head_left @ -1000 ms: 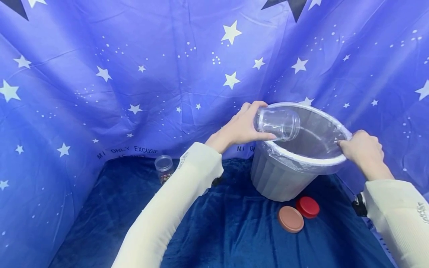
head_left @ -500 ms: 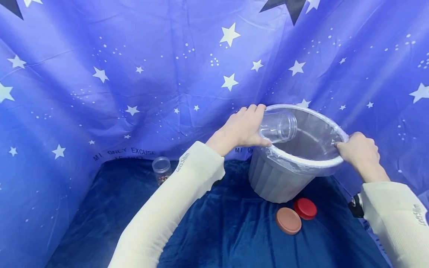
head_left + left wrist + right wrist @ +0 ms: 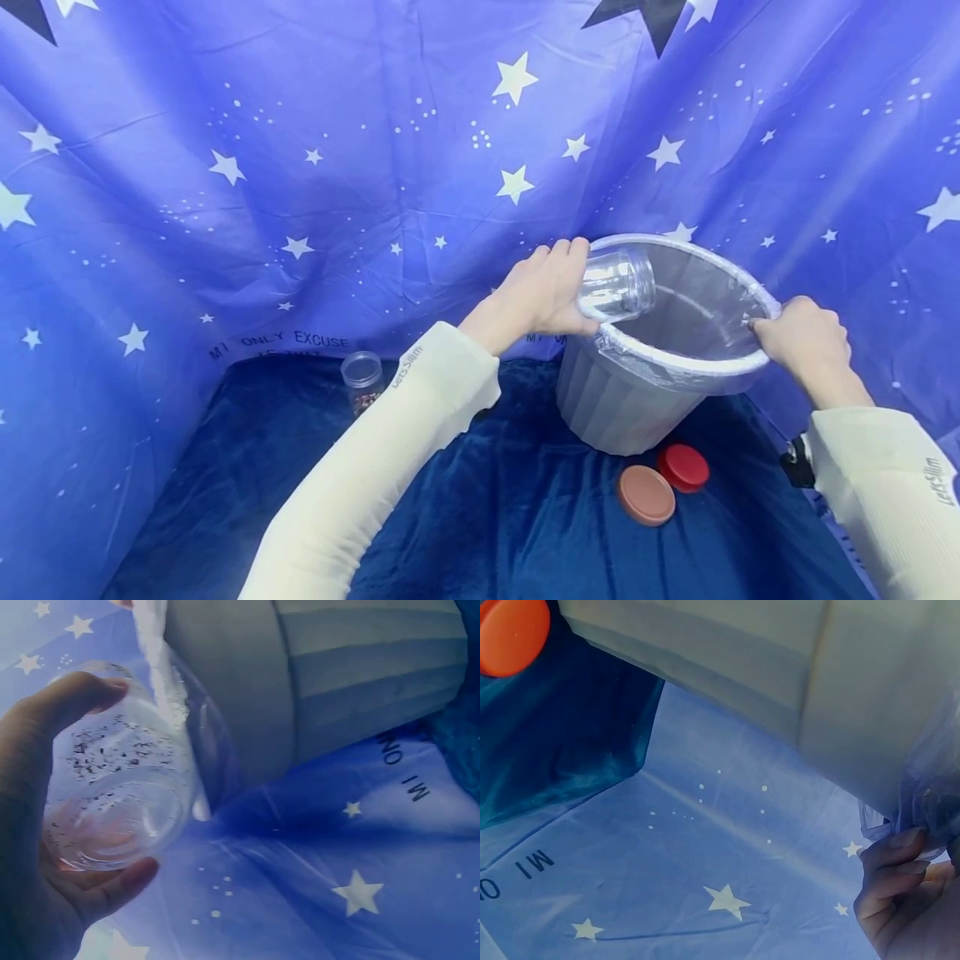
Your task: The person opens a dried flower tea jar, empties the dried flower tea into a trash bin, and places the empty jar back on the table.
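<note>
My left hand [image 3: 546, 287] grips a clear plastic jar [image 3: 617, 286] that lies on its side, its mouth over the inside of a grey trash bin [image 3: 630, 408]. Small dark specks cling to the wall of the jar [image 3: 112, 787] in the left wrist view. On the bin's other side my right hand [image 3: 806, 342] holds the rim, with fingers curled round the edge and its clear plastic liner [image 3: 922, 814]. The bin leans a little toward the right. How much lies at the bottom of the bin is hidden.
A second clear jar [image 3: 363, 382], with small colourful bits in it, stands left behind my left sleeve. An orange-brown lid [image 3: 647, 496] and a red lid [image 3: 684, 467] lie before the bin on dark blue cloth [image 3: 480, 517]. Star-printed curtains [image 3: 405, 167] close off the back and sides.
The left hand and its jar have shifted slightly down and left, with the jar's mouth drawn back toward the bin's left rim. The right hand stays on the rim.
</note>
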Action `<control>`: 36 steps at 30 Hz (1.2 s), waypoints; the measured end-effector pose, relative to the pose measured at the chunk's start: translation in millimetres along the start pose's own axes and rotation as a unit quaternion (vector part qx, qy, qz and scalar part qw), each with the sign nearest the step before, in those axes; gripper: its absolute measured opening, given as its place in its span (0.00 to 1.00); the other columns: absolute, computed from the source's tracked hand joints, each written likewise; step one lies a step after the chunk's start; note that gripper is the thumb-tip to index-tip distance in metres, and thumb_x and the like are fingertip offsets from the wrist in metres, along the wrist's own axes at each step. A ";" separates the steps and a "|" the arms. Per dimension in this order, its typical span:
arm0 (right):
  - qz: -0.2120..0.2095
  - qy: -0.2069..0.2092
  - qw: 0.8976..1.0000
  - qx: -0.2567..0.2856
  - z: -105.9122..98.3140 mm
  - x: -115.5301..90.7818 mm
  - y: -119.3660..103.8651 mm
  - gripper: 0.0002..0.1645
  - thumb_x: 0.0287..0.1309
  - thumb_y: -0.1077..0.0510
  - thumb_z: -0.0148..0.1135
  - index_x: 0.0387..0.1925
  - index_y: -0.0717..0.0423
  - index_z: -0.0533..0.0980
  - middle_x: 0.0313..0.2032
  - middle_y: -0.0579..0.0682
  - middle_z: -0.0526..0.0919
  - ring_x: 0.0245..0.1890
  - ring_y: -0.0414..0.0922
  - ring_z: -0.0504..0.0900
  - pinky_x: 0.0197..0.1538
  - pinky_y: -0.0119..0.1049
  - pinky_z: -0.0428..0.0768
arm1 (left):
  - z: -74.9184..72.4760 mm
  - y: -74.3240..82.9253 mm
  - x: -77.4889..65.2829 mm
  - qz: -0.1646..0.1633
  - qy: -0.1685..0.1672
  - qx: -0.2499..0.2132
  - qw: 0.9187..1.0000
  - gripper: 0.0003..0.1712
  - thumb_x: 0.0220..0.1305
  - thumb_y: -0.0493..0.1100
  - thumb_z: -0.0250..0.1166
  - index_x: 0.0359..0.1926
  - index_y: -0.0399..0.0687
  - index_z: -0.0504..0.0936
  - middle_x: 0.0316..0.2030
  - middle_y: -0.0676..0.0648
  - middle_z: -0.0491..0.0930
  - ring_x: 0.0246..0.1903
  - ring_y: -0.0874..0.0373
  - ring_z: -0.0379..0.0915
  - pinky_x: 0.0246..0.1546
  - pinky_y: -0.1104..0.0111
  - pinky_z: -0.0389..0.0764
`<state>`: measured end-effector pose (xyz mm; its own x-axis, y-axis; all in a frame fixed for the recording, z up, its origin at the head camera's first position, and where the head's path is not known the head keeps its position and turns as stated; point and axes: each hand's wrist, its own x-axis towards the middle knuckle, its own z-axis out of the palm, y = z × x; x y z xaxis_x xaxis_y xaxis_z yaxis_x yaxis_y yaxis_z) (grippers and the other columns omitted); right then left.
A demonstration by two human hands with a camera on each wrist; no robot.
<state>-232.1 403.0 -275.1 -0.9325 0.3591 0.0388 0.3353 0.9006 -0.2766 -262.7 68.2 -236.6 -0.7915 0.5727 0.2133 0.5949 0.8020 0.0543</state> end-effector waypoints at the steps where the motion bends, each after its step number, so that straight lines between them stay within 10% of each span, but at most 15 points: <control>1: 0.001 -0.001 1.000 0.000 -0.4 0.1 0.5 0.31 0.64 0.43 0.50 0.42 0.73 0.69 0.46 0.83 0.69 0.46 0.80 0.70 0.35 0.60 0.72 | 1.6 -1.0 -0.6 0.003 0.010 -0.002 1.000 0.53 0.47 0.70 0.69 0.65 0.45 0.60 0.53 0.47 0.74 0.49 0.50 0.75 0.46 0.60 0.82; 8: 0.000 -0.001 1.000 0.002 1.0 1.0 1.4 0.31 0.63 0.43 0.51 0.40 0.72 0.69 0.46 0.82 0.70 0.45 0.80 0.70 0.35 0.60 0.72 | 13.1 -6.2 -3.0 -0.010 0.059 -0.084 0.995 0.52 0.46 0.67 0.71 0.65 0.46 0.62 0.52 0.49 0.76 0.46 0.54 0.75 0.45 0.63 0.81; 19: 0.002 -0.002 1.000 0.002 -0.1 -0.3 1.0 0.32 0.63 0.43 0.51 0.42 0.73 0.69 0.46 0.82 0.69 0.46 0.80 0.70 0.35 0.61 0.72 | 19.5 -11.9 -8.2 -0.080 0.082 -0.252 0.961 0.53 0.45 0.65 0.75 0.66 0.48 0.60 0.56 0.50 0.75 0.50 0.55 0.75 0.50 0.63 0.79; 36: -0.004 -0.007 1.000 -0.001 -2.4 -1.2 -0.8 0.32 0.65 0.42 0.50 0.40 0.74 0.69 0.46 0.83 0.68 0.45 0.80 0.70 0.35 0.60 0.72 | 22.2 -32.1 -21.1 -0.077 0.142 -0.313 0.936 0.52 0.45 0.57 0.75 0.67 0.49 0.58 0.58 0.51 0.72 0.56 0.59 0.72 0.56 0.63 0.76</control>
<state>-230.9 402.4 -272.7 -0.9366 0.3493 0.0274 0.3290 0.9036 -0.2743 -268.2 34.1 -264.5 -0.8580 0.3200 0.4018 0.5133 0.5640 0.6469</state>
